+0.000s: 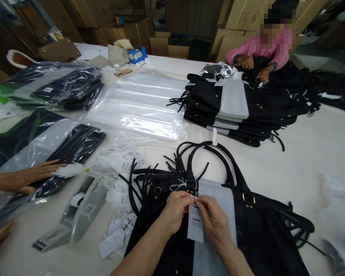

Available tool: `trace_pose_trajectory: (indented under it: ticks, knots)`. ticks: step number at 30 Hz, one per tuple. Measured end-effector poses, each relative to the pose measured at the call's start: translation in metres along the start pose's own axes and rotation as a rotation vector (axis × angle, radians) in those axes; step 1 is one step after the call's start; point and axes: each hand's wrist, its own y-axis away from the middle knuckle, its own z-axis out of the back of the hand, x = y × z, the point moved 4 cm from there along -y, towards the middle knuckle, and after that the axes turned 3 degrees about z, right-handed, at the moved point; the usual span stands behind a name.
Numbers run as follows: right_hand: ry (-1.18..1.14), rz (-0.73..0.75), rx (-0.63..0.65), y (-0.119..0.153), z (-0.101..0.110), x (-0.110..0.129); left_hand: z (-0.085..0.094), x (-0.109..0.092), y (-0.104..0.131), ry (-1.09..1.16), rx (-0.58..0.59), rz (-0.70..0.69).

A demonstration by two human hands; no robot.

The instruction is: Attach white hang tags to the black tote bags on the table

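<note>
the left hand and the right hand meet over a black bag that lies flat on the white tabletop, right in front of the person. the fingers of both hands are pinched together on the top of a small white tag — it hangs down over a sheet of white paper wrapped around the bag. a thin white string runs from the tag up toward the bag's black handles. it looks like the tag is not yet fully tied on, so this bag seems only part done.

beside the bag sit a grey tape holder and a heap of loose tags, so many tags are left to use. a stack of bags with paper bands waits farther back. clear plastic sleeves lie flat in the middle. on the left, bags in plastic look finished, and another person's hand presses one more bagged bag down. at the far side a person in a pink sleeve handles more black bags.
</note>
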Motion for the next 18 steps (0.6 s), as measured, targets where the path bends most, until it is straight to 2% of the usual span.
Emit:
trace_pose_trajectory:
  ticks: [3,6,10,14,16,18]
  knots:
    - [0.112,0.078,-0.036,0.0,-0.005,-0.002,0.0,-0.001,0.0,-0.045,-0.012,-0.014]
    - [0.17,0.107,-0.017,-0.001,-0.009,-0.004,0.003,0.0,-0.001,-0.157,-0.054,-0.049]
    - [0.254,0.161,-0.001,0.0,-0.004,-0.004,0.008,-0.002,-0.002,-0.398,-0.18,-0.206]
    - [0.391,0.228,-0.101,0.0,0.008,0.003,0.007,-0.004,-0.001,-0.577,-0.244,-0.345]
    - [0.308,0.2,-0.077,-0.002,0.008,0.006,0.005,-0.004,-0.001,-0.676,-0.255,-0.379]
    - [0.116,0.122,-0.016,-0.006,0.004,0.007,0.003,-0.004,-0.001,-0.765,-0.26,-0.394]
